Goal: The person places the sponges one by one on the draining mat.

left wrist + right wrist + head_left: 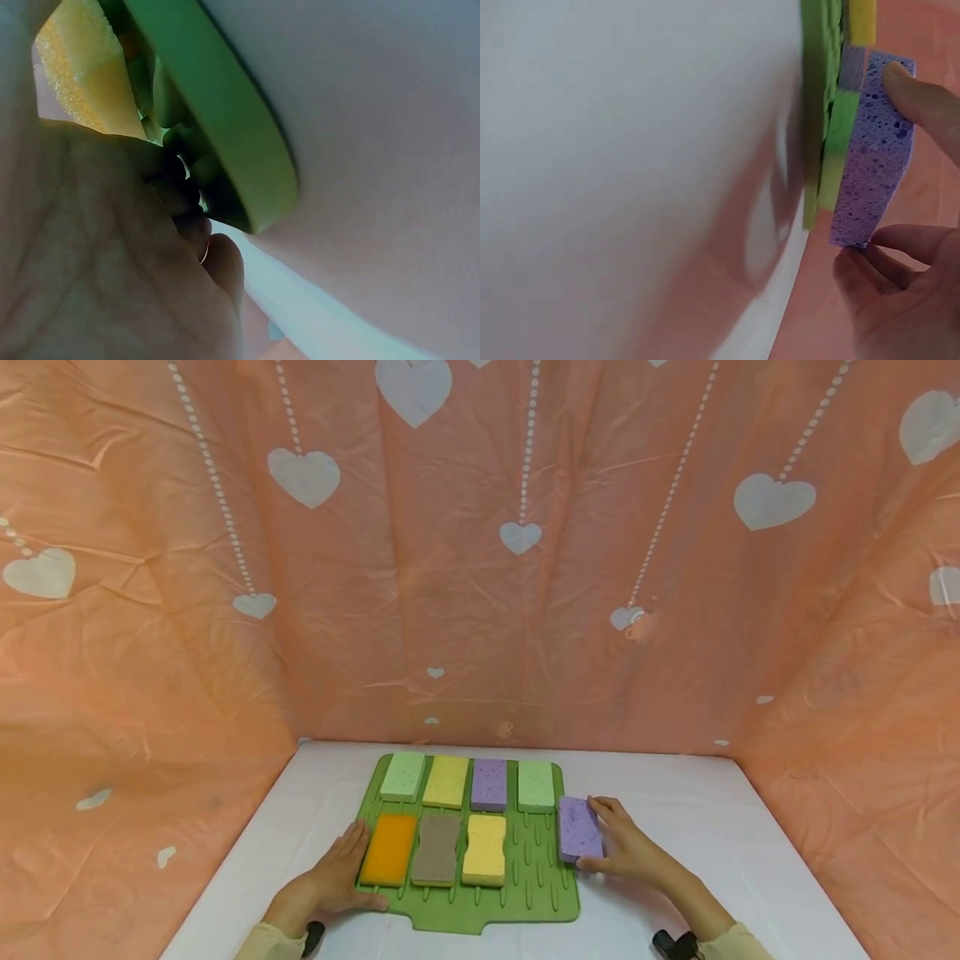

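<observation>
My right hand (626, 847) pinches a purple sponge (579, 829) by its two ends, thumb at one end and fingertips at the other. In the right wrist view this pitted sponge (874, 154) is raised off the white surface, beside the right edge of the green ridged mat (536, 897). My left hand (333, 877) lies along the mat's left edge, fingers extended, thumb by the front left corner. Nearest to it on the mat is an orange sponge (388, 850). A grey-brown sponge (435, 850) and a yellow notched sponge (485, 847) complete the front row.
Along the mat's back row lie a light green sponge (403, 775), a yellow one (446, 780), a purple one (489, 783) and another light green one (536, 785). The mat sits on a white tabletop (675, 793). Orange curtains (465, 610) with white hearts surround it.
</observation>
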### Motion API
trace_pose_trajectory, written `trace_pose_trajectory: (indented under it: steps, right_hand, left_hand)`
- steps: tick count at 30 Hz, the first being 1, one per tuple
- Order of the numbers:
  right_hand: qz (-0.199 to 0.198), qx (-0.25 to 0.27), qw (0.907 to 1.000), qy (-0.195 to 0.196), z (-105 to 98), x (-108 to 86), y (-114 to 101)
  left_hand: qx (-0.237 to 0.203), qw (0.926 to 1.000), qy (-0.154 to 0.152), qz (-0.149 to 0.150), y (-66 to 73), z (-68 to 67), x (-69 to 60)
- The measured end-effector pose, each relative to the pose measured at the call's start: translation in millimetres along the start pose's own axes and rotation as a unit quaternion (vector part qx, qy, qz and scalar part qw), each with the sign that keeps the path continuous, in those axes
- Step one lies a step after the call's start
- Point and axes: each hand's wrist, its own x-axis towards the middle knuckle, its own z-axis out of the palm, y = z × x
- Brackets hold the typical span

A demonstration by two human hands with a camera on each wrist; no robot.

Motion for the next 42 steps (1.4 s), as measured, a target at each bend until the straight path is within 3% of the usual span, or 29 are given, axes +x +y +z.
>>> trace_pose_trajectory:
  steps: [15, 19, 27, 35, 42]
  right_hand:
    - [-0.054, 0.002, 0.9985, -0.005, 16, -5.1, -29]
    - [-0.05, 0.005, 0.9986, -0.015, 21, -5.3, -32]
    - [-0.031, 0.018, 0.9989, -0.029, 27, -5.7, -36]
    - [-0.027, 0.021, 0.9989, -0.031, 36, -3.8, -40]
    - [-0.021, 0.026, 0.9986, -0.042, 41, -1.3, -46]
  left_hand:
    - [-0.01, 0.9999, -0.004, 0.008, -7.5, 2.0, 1.3]
    - [-0.026, 0.9995, -0.012, 0.011, -11.5, 3.6, 1.7]
    - [-0.005, 1.0, 0.002, 0.005, -3.9, 3.1, 1.0]
    - [-0.02, 0.9998, -0.002, -0.001, -12.7, 6.6, 5.3]
    - [0.002, 1.0, 0.001, 0.003, -3.3, 1.7, 1.4]
